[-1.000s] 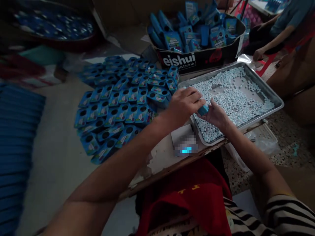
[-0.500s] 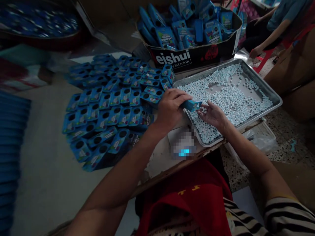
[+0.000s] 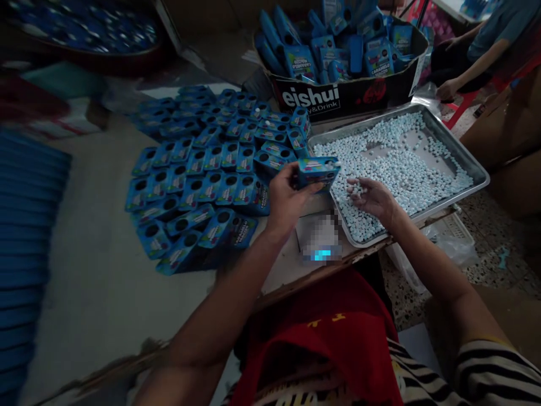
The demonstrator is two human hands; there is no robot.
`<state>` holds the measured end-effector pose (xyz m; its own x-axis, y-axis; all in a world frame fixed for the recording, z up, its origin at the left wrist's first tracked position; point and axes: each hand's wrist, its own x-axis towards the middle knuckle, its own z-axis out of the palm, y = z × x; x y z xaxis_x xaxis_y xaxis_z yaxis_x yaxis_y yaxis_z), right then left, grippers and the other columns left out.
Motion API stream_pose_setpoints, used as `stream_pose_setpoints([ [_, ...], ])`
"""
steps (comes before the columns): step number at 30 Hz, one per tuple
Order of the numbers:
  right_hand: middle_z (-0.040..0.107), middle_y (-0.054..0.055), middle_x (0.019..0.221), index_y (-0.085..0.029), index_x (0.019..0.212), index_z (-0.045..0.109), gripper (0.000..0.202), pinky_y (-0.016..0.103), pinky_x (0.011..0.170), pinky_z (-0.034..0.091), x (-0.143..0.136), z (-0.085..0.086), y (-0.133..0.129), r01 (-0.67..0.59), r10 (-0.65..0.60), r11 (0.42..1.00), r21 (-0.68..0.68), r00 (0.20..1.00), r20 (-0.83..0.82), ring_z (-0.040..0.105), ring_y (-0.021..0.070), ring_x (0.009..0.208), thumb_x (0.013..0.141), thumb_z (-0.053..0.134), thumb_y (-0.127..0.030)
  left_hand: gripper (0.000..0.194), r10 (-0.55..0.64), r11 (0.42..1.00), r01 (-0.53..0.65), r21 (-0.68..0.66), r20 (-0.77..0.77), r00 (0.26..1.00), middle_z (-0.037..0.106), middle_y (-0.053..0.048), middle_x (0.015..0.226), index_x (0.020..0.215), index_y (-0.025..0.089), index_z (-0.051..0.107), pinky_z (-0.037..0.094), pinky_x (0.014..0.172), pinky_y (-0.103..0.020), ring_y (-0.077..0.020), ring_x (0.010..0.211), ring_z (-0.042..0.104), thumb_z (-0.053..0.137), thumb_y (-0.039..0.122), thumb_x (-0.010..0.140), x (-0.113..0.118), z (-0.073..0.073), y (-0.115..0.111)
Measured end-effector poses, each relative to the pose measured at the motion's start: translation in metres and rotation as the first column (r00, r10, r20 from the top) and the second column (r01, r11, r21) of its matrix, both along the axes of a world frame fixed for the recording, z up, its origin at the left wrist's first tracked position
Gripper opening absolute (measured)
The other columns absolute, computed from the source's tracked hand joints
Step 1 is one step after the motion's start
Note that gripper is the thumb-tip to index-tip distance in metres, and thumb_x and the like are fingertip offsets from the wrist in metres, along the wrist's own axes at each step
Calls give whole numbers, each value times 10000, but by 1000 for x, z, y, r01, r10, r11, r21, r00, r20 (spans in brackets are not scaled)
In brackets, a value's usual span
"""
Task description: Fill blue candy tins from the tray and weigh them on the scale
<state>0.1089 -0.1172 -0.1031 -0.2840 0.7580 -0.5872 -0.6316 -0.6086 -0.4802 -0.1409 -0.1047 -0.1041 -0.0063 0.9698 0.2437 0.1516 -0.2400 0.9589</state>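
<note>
My left hand (image 3: pixel 284 198) grips a small blue candy box (image 3: pixel 316 172), its thumb below and fingers behind. The box lies tilted over the near left end of a metal tray (image 3: pixel 448 194), its right end toward my other hand. Pale blue and white candies (image 3: pixel 406 180) cover much of the tray. Above them, palm up, my right hand (image 3: pixel 375 202) is cupped with a few candies (image 3: pixel 357 189) in its curled fingers. A small gap separates this hand from the box. To the left stand rows of blue boxes (image 3: pixel 211 160) with dark round holes on top.
A black carton (image 3: pixel 350 93) full of blue boxes stands behind the tray. A blurred-out item (image 3: pixel 320 239) lies by the table's near edge. Flat blue cartons (image 3: pixel 31 254) are stacked far left. At the upper right, another person's arm (image 3: pixel 475 70) shows beside a red stool.
The box in my left hand has turned so its printed side faces up toward me. My right hand has drawn slightly away from it, candies now visible in the fingers. The view shifted a little.
</note>
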Motion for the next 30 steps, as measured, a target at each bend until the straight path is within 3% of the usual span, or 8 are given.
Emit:
stream_pose_setpoints([
  [4,663,18,714,-177,1026,665,155,125,411,375,2,-1,4,48,-52,997,60,996,69,517,107,527,1096,527,-179,632,38,989,-3,-150,234,972,807,-38,1176,1154,235,676,676,1026,-380,-233,1082,790,1035,403,661,-25,-18,-50],
  [8,629,-18,680,-183,912,669,170,131,407,295,-1,-1,6,-25,-56,969,248,948,314,427,73,491,1068,689,-247,670,32,975,28,-221,262,965,778,-26,1052,1111,224,633,683,985,-382,-225,997,790,1047,456,638,-31,-43,-86],
  [13,652,-25,709,-227,944,768,274,190,577,448,-3,7,3,-198,-290,742,641,767,573,531,109,621,956,865,-482,809,-4,996,15,-91,119,993,751,-111,1340,1372,249,614,643,1153,-447,-285,1302,762,1008,505,713,-54,-41,-105],
  [15,676,-10,740,-240,983,797,268,234,662,498,4,15,2,-307,-352,655,691,685,638,576,134,687,968,839,-504,757,-2,998,6,-67,60,998,771,-107,1309,1415,255,614,627,1190,-490,-286,1304,767,973,470,784,-73,-33,-116],
  [17,678,0,759,-236,988,807,202,255,706,506,13,24,4,-392,-396,621,679,591,703,593,144,730,981,826,-437,658,15,997,-13,-74,23,1000,798,-86,1213,1391,251,642,646,1164,-495,-271,1207,799,942,430,833,-93,-24,-131],
  [20,570,-29,663,-222,880,736,169,224,556,387,28,37,6,-356,-348,735,578,534,771,470,111,597,963,845,-321,535,80,992,-81,-97,-15,997,809,-69,1160,1331,261,685,691,1071,-453,-255,1107,814,913,379,862,-112,-12,-155],
  [24,525,-57,646,-214,829,600,310,150,448,304,34,48,-1,-180,-105,935,306,684,722,393,66,510,900,901,-199,436,193,981,-195,-3,-113,975,821,-45,1121,1301,288,726,692,1000,-452,-268,1076,814,883,327,896,-121,6,-177],
  [30,596,-30,716,-165,862,644,259,73,533,472,23,57,-28,-77,6,992,97,811,585,547,42,566,851,734,78,485,213,973,-191,132,-189,958,829,-31,1138,1332,249,722,681,995,-475,-270,1088,815,904,252,883,-123,18,-179],
])
